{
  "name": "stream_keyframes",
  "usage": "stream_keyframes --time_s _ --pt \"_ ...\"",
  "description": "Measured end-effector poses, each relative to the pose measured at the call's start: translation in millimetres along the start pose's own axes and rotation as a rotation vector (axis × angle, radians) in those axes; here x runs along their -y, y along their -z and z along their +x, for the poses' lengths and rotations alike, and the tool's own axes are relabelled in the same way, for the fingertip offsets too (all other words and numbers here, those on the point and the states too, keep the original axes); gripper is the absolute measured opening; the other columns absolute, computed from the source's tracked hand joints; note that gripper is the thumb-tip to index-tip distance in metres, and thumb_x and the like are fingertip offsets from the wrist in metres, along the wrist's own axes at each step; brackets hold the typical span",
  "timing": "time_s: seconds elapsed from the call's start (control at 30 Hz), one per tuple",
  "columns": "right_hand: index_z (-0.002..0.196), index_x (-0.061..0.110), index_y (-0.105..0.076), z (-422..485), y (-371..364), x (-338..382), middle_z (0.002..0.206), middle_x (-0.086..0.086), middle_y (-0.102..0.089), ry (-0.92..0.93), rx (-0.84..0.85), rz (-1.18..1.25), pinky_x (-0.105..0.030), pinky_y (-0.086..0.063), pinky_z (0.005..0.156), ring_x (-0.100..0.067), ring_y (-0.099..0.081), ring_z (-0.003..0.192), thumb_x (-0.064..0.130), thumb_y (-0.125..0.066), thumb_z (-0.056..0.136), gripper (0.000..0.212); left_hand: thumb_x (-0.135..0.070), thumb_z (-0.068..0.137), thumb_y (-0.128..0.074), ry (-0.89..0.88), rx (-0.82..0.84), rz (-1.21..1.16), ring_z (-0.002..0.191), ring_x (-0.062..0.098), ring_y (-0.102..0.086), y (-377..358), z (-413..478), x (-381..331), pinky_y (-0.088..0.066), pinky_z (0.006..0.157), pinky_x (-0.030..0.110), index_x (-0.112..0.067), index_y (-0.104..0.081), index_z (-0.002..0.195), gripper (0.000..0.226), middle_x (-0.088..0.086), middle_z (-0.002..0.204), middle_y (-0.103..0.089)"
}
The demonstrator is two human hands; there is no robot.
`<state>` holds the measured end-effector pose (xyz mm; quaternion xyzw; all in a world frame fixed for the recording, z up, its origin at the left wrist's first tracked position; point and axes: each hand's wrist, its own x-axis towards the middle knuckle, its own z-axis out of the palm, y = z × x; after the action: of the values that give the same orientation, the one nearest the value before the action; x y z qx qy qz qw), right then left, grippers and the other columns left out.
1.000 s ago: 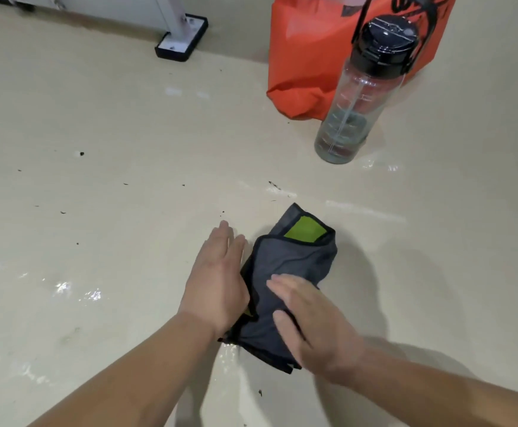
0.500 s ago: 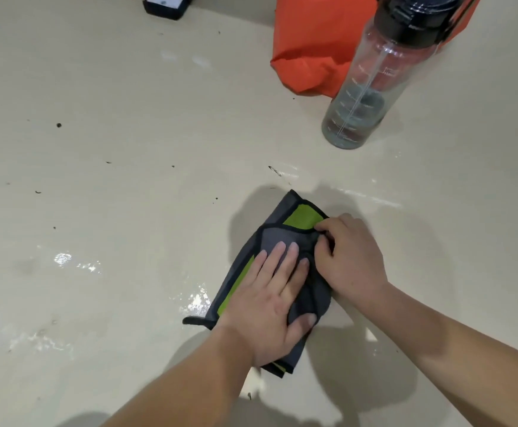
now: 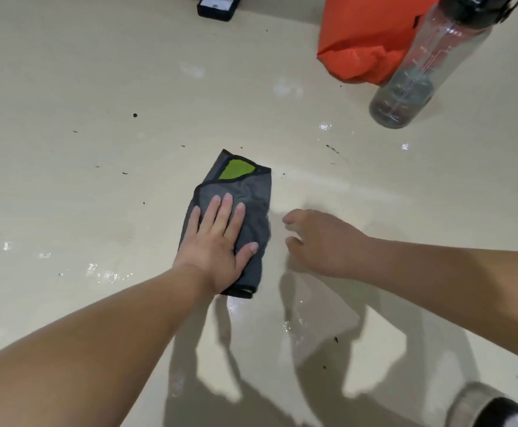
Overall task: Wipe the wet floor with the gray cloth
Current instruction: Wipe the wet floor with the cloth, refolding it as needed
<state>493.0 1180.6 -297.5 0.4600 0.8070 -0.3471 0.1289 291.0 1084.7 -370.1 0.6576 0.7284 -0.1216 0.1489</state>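
Left hand (image 3: 217, 241) lies flat on the gray cloth (image 3: 253, 195), fingers straight and spread and thumb out to the side, so the palm's load spreads over most of the folded pad rather than one spot. Right hand (image 3: 319, 241) hovers just beside the cloth's right edge with fingers loosely curled and holding nothing; whether it touches the floor (image 3: 67, 87) cannot be told. The cloth is folded into a narrow thick pad, a green inner face (image 3: 236, 171) exposed at the far end, and rests flat on the floor between the forearms. Folding gives several absorbing layers under one palm. Shiny water patches (image 3: 107, 274) lie to the left of the cloth, and more water (image 3: 291, 329) glints close to the person. A clear bottle (image 3: 421, 72) and an orange bag (image 3: 365, 41) stand well apart at the far right, outside the wiping zone. Judged from this, one-handed wiping is set up and wet areas remain.
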Motion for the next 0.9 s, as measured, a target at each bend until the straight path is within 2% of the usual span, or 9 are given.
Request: stream_keyframes --time_s 0.13,0.23,0.37,0.47,0.6,0.7,0.77,0.83,0.9 --pt "0.134 0.014 -0.051 -25.7 -24.5 24.5 0.136 -0.005 -0.057 -0.082 0.041 -0.142 -0.042 -0.045 0.105 -0.029 -0.055 0.126 0.033 -0.047 0.102 0.038 -0.067 0.100 -0.004 -0.047 -0.126 -0.040 0.157 0.024 0.020 -15.8 -4.1 5.7 0.010 0.126 0.052 -0.023 0.013 0.162 0.078 0.006 0.171 0.017" --pt "0.111 0.016 -0.050 -33.7 -32.0 44.4 0.122 -0.005 -0.058 -0.088 0.133 -0.373 -0.044 -0.047 0.098 -0.030 -0.058 0.114 0.044 -0.044 0.102 0.030 -0.068 0.099 -0.010 -0.104 -0.186 -0.069 0.158 0.025 0.012 -26.5 -17.0 18.7 0.005 0.127 0.051 -0.024 0.002 0.164 0.080 0.007 0.173 0.007" --pt "0.116 0.018 -0.049 -26.3 -42.3 93.4 0.125 -0.005 -0.057 -0.108 0.213 -0.472 -0.044 -0.049 0.097 -0.031 -0.058 0.114 0.048 -0.042 0.102 0.034 -0.068 0.097 -0.024 -0.146 -0.257 -0.127 0.159 0.029 -0.004 -44.3 -57.9 46.2 -0.007 0.127 0.052 -0.021 -0.018 0.164 0.082 0.012 0.172 -0.010" --pt "0.113 0.023 -0.047 -3.3 -66.7 133.6 0.125 -0.003 -0.054 -0.078 0.152 -0.461 -0.040 -0.048 0.092 -0.029 -0.056 0.117 0.041 -0.041 0.102 0.023 -0.069 0.097 -0.026 -0.147 -0.266 -0.139 0.159 0.025 -0.005 -50.0 -77.9 92.1 -0.008 0.127 0.049 -0.024 -0.019 0.164 0.080 0.009 0.172 -0.010" --pt "0.106 0.022 -0.048 16.3 -107.3 183.8 0.102 -0.001 -0.042 0.000 -0.058 -0.356 -0.035 -0.034 0.076 -0.027 -0.048 0.105 0.028 -0.038 0.101 0.013 -0.071 0.099 -0.018 0.118 -0.297 -0.180 0.159 0.019 0.007 -57.4 -101.3 172.5 -0.002 0.128 0.047 -0.030 -0.007 0.165 0.078 0.004 0.173 0.002" --pt "0.093 0.023 -0.038 13.8 -127.7 201.8 0.092 0.003 -0.038 0.044 -0.024 -0.329 -0.035 -0.032 0.072 -0.023 -0.042 0.094 0.024 -0.035 0.100 0.008 -0.070 0.099 -0.014 0.347 -0.295 -0.235 0.159 0.021 0.010 -68.7 -125.8 200.9 0.002 0.128 0.047 -0.027 -0.005 0.165 0.078 0.007 0.173 0.004" --pt "0.093 0.021 -0.040 11.4 -133.0 199.6 0.094 0.002 -0.042 0.080 -0.060 -0.300 -0.035 -0.035 0.073 -0.024 -0.046 0.095 0.025 -0.037 0.100 0.008 -0.068 0.100 -0.010 0.453 -0.308 -0.258 0.159 0.025 0.009 -75.2 -137.8 192.2 0.002 0.128 0.048 -0.024 -0.005 0.165 0.078 0.010 0.173 0.002" --pt "0.107 0.020 -0.052 8.3 -131.7 191.3 0.103 0.000 -0.051 0.098 -0.097 -0.279 -0.035 -0.043 0.079 -0.025 -0.052 0.105 0.029 -0.040 0.100 0.017 -0.065 0.100 -0.006 0.516 -0.291 -0.258 0.158 0.030 0.009 -78.7 -139.9 172.4 0.001 0.127 0.051 -0.020 -0.003 0.165 0.079 0.014 0.172 0.003" --pt "0.116 0.024 -0.057 3.2 -126.6 180.9 0.112 0.001 -0.056 0.064 -0.095 -0.266 -0.036 -0.046 0.085 -0.024 -0.053 0.111 0.033 -0.041 0.101 0.023 -0.063 0.100 -0.005 0.533 -0.271 -0.285 0.158 0.035 0.006 -79.0 -139.9 150.4 -0.001 0.126 0.054 -0.015 -0.007 0.165 0.081 0.019 0.171 0.000"
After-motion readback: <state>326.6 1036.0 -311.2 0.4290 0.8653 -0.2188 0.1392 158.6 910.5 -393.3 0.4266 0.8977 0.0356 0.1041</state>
